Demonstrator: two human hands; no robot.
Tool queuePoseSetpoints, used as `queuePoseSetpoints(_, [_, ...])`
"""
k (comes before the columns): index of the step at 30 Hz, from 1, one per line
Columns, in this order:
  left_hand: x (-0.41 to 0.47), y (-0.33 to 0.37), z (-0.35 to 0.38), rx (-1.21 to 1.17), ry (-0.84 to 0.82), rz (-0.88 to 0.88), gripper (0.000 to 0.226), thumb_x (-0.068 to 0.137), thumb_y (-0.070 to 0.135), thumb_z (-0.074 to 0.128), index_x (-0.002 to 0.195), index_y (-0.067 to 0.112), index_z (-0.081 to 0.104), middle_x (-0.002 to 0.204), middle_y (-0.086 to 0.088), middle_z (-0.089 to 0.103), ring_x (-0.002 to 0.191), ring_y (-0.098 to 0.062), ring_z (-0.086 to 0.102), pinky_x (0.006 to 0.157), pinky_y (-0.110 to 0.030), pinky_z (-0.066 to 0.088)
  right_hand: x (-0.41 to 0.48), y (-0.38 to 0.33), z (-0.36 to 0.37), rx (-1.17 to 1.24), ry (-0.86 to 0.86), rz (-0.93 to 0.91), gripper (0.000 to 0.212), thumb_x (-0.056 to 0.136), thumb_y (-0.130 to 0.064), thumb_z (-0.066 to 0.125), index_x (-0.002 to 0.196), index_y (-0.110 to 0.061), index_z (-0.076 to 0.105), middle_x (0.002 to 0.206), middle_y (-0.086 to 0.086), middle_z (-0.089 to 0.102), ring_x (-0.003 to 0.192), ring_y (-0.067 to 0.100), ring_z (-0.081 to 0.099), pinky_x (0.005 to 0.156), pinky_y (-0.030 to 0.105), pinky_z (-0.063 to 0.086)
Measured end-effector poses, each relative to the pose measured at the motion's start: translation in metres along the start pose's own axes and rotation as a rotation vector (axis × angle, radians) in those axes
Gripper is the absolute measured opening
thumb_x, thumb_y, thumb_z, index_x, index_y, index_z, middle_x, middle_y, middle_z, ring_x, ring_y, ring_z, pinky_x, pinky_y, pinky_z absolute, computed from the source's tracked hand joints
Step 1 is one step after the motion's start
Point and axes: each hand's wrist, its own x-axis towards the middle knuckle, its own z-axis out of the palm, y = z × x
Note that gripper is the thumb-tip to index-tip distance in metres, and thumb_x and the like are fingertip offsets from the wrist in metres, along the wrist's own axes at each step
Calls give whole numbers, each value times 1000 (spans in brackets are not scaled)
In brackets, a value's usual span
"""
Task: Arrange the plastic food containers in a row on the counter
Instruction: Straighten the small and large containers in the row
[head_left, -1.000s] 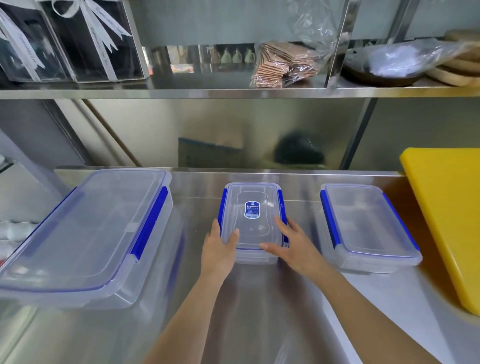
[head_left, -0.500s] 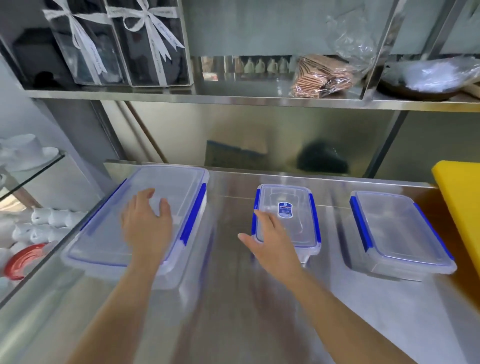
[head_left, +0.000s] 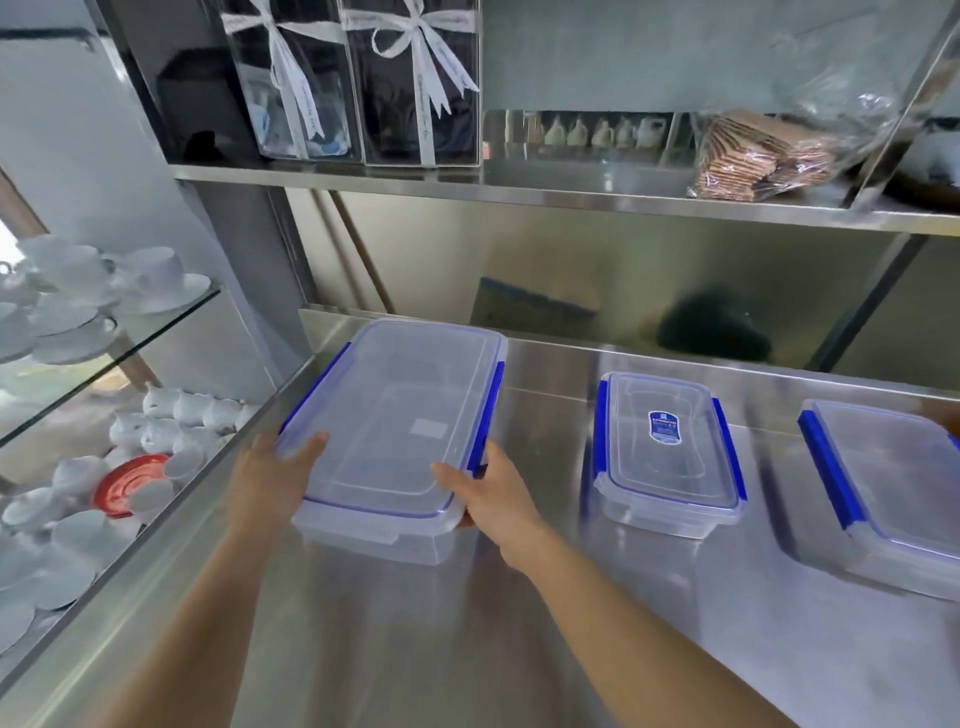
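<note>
Three clear plastic containers with blue clip lids stand on the steel counter. The large container is at the left. My left hand grips its near left corner and my right hand grips its near right corner, thumbs lying on the lid. To its right, apart from both hands, sits the small container with a blue label on the lid. The medium container is at the far right, partly cut off by the frame edge.
A steel shelf above the counter carries two ribboned black boxes and a bag of brown packets. Left of the counter, glass shelves hold white cups, saucers and a red dish. A steel back wall closes the counter.
Both hands left the small container and moved left. They now grip the large container's near corners. The view swung to the left, and the yellow board is out of frame.
</note>
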Motion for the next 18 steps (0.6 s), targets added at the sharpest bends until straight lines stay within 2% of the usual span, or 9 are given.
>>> queuePoseSetpoints(4, [-8,2,9,-5,-11,-5,61,76,54,59,121,13,53,118,-17,59,108,-38,55,97,-50,43,-8,1,-12,52,25,0,46,81,-26,70,120,-24,47,116,1,61,99,19,63,61,26,58])
queuePoseSetpoints(6, [-13,5,14,2,-19,-9,62,78,52,59,125,11,51,120,-18,57,109,-39,54,98,-49,43,-11,4,-20,43,40,9,47,81,-26,69,122,-24,46,116,0,60,101,19,62,64,26,58])
queuePoseSetpoints(11, [-24,10,26,45,-8,15,61,83,47,58,130,9,48,123,-22,52,114,-42,50,100,-47,37,-14,8,-32,18,100,39,61,78,-30,72,131,-23,44,124,3,59,110,25,60,86,44,57])
queuePoseSetpoints(15, [-25,9,27,59,-3,27,65,84,48,55,135,10,43,130,-21,50,119,-41,48,102,-48,36,-16,9,-34,2,106,44,61,76,-34,73,129,-24,45,125,3,58,110,25,60,84,45,58])
queuePoseSetpoints(18, [-23,7,29,95,-21,33,67,85,52,51,138,13,39,136,-18,45,122,-42,45,106,-50,34,-16,7,-35,-30,111,41,56,78,-35,71,126,-23,45,123,2,58,108,24,60,82,40,59])
